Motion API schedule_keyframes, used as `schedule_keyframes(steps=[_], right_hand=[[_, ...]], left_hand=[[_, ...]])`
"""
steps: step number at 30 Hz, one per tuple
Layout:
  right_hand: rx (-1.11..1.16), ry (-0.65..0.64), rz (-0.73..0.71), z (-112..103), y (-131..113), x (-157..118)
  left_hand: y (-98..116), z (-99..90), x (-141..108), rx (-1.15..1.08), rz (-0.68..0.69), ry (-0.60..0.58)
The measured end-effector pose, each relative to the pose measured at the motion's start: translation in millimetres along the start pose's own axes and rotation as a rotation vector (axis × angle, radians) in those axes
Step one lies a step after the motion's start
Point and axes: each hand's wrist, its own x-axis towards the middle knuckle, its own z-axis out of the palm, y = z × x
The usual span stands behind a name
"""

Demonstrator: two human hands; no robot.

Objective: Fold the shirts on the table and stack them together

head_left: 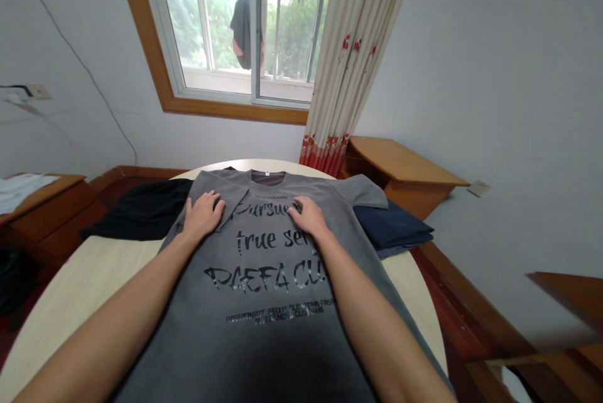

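A dark grey T-shirt (282,340) with black lettering lies front side up, its collar at the far end. Its left sleeve is folded inward over the chest, while the right sleeve sticks outward. My left hand (203,214) rests on the folded sleeve, fingers spread and nothing grasped. On the upper chest, my right hand (308,216) touches the fabric beside the top line of print, its fingers slightly bent and apart. Both forearms cover parts of the shirt, and the right one hides the ends of some lettering.
The shirt covers much of a round pale table (94,284). Black cloth (146,208) lies at the left, folded navy clothes (393,227) at the right, partly under the sleeve. Beyond are a wooden desk (400,161), a curtain (353,58) and a window.
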Motion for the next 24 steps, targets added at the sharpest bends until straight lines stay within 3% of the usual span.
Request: schedule_keyframes(steps=[4,9,13,19,24], right_hand=[[0.002,0.244,0.164,-48,21,13],[-0.101,0.281,0.417,-87,56,12],[-0.294,0.286,0.578,-97,80,4],[-0.369,0.228,0.800,-102,104,-3],[-0.339,0.240,0.774,-101,107,-5]], left_hand=[[3,-6.2,-4,-0.141,0.077,0.028],[5,-10.6,-6,-0.215,0.124,-0.007],[0,-10.6,-8,-0.229,0.102,-0.014],[-4,-13.0,-9,-0.251,0.141,-0.063],[-6,-13.4,-9,-0.306,0.141,-0.083]])
